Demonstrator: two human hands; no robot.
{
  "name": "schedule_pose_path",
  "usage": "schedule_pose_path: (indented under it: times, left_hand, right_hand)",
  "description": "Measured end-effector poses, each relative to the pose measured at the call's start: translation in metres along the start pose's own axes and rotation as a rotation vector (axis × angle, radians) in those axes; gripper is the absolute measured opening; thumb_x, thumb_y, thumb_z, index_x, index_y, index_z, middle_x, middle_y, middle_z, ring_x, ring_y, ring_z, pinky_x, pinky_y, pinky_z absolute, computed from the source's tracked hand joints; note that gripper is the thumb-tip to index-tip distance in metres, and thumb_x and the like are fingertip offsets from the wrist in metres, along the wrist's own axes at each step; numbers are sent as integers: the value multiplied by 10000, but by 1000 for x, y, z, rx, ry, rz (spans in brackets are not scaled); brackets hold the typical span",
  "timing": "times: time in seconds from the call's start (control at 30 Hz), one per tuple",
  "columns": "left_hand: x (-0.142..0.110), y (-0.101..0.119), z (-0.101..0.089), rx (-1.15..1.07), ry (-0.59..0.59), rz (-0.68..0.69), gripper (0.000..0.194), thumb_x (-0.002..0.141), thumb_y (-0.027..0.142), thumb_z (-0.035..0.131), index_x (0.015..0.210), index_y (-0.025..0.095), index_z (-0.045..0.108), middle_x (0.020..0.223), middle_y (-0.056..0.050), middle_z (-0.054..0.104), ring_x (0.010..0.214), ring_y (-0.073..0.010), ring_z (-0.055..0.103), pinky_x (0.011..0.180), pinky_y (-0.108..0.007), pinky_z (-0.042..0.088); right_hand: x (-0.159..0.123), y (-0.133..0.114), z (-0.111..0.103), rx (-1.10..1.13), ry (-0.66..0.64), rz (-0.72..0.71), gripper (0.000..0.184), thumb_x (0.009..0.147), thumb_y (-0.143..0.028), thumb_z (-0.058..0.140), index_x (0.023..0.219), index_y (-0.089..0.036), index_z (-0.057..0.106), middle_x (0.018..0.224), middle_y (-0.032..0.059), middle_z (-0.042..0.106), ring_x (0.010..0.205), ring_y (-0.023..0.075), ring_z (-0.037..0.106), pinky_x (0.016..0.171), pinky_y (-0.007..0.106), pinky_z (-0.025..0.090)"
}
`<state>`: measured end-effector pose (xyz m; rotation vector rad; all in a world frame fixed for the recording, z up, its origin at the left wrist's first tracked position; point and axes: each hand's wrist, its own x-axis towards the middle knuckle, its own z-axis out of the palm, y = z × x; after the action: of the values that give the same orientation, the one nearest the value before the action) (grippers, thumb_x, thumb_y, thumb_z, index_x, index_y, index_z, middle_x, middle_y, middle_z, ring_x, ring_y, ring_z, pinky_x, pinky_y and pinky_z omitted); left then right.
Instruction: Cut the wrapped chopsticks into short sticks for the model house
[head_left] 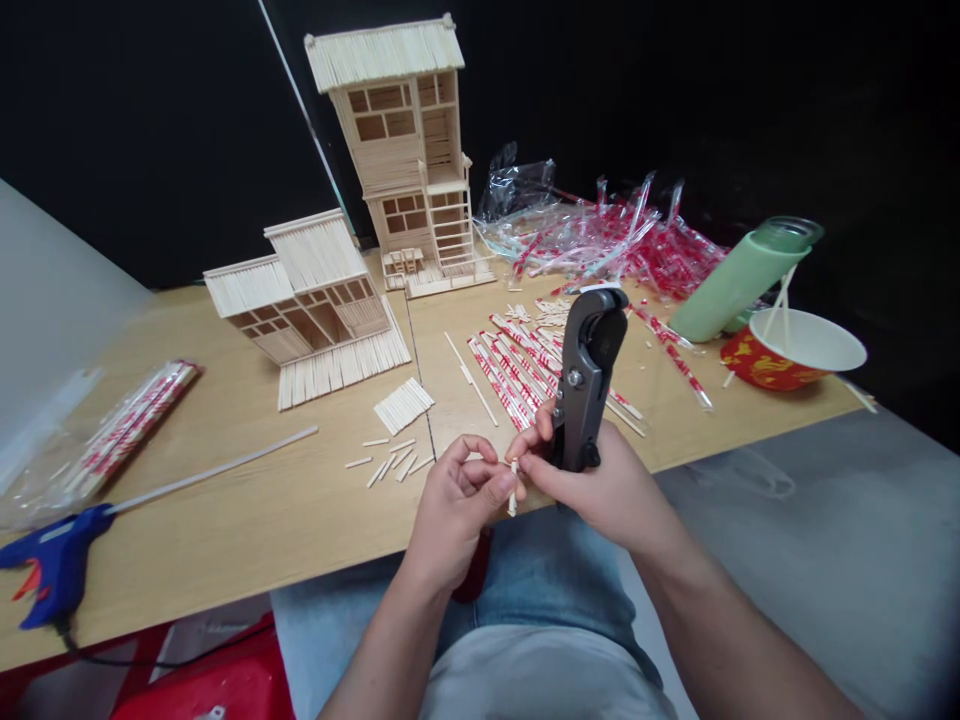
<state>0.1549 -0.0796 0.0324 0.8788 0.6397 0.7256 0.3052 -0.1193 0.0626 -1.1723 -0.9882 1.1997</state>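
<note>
My left hand (465, 500) is closed, thumb and fingers pinching a short piece of wooden stick (513, 500) held upright near the table's front edge. My right hand (600, 480) wraps round a dark grey pipe cutter (581, 390) with its head pointing up. Its thumb and fingertips also meet at the top of the short stick. Beyond the hands lie paper-wrapped chopsticks (510, 380) in red and white. Several short cut sticks (397, 462) and a small flat panel of sticks (405, 404) rest left of my left hand.
Two stick-built model houses, one tall (397, 150) and one low (307, 300), stand at the back. A blue glue gun (60, 560) and bagged chopsticks (135, 425) are at left. Crumpled wrappers (615, 240), a green bottle (727, 280) and a red-and-white bowl (780, 372) are at right.
</note>
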Motion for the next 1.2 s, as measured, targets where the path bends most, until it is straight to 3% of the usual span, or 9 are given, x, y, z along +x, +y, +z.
schedule_pose_path:
  times: [0.1,0.3,0.67,0.87,1.2]
  left_hand:
    - [-2,4,2,-17,-10,-11,411,752,350,840,920,206,493,655,19,698,573,-93,584,598,-190,430]
    - [-2,9,2,48,29,-8,438,735,376,852,917,208,491,649,21,699,542,-84,567,581,-185,418]
    - [-1,5,5,92,2,-15,457,745,361,849,951,206,472,647,16,706,554,-82,568,567,-174,388]
    - [-2,4,3,-72,-23,-82,456,732,292,866,968,198,488,628,25,700,549,-74,576,567,-163,387]
    - [0,-5,1,-331,-37,-214,454,654,211,901,934,156,548,624,7,674,548,-66,565,601,-166,423]
  right_hand:
    - [0,2,1,-31,22,-15,283,744,-128,686,829,-241,440,778,-36,676,583,128,636,662,296,537]
    - [-5,3,-4,-3,79,3,345,749,-234,761,822,-243,424,820,3,729,696,172,701,717,312,560]
    - [-8,3,-1,-56,90,-3,326,735,-187,717,831,-246,411,735,-21,667,604,159,651,617,305,543]
    - [-8,11,5,-98,180,-45,346,680,-151,705,868,-249,431,705,-40,633,577,146,623,588,287,530]
    - [-9,17,5,-80,113,-93,330,727,-112,680,897,-253,435,760,-40,629,566,139,631,577,284,539]
